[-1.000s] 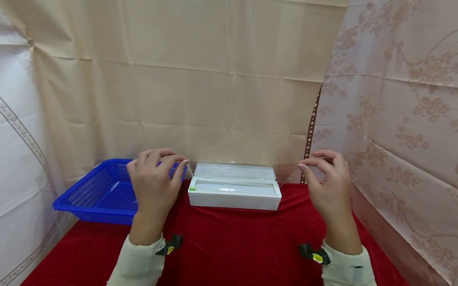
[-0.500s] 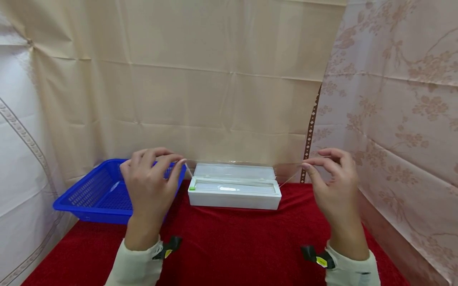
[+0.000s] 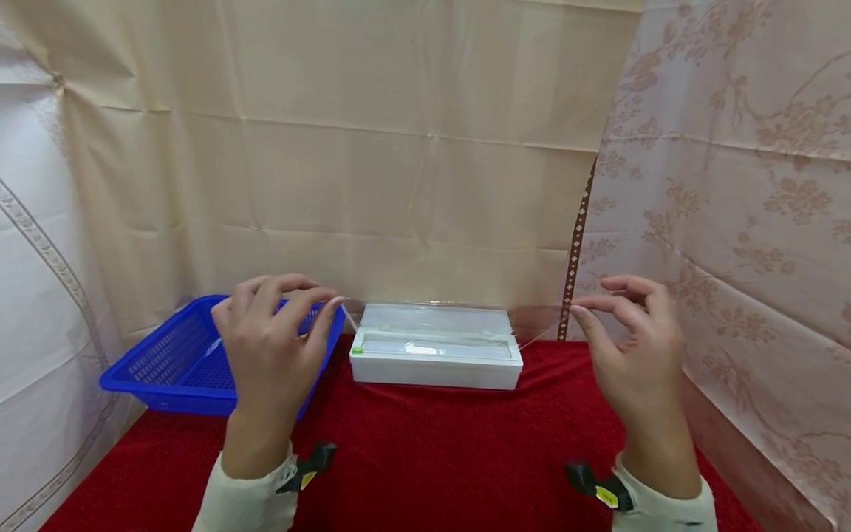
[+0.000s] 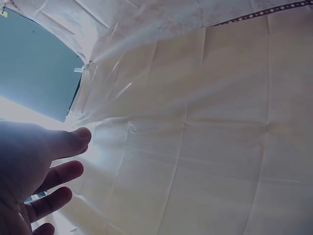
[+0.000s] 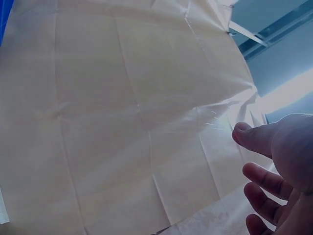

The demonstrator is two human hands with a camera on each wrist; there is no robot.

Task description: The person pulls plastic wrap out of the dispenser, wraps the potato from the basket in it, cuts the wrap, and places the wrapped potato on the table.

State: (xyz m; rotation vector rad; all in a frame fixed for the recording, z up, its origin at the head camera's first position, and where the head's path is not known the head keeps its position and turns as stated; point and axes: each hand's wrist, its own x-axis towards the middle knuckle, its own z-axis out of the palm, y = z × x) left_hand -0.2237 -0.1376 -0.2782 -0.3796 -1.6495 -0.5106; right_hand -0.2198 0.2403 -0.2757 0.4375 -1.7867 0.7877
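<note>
A white cling film dispenser lies lengthwise on the red cloth, its translucent lid raised at the back. Clear cling film runs from it up towards both hands, nearly invisible except for its edges and glints. My left hand pinches the film's left corner between thumb and index finger. Across from it, my right hand pinches the right corner the same way. Faint shiny creases of film show beyond the left hand in the left wrist view. The other fingers are loosely bent.
A blue plastic basket stands to the left, partly behind the left hand. A small green slider sits at the dispenser's left end. Beige curtain hangs close behind, floral curtain on the right. Red cloth covers the table.
Both hands have spread apart, the left one leftwards and the right one rightwards, and drawn slightly nearer. The film stays pinched in both. The dispenser and basket have not visibly moved.
</note>
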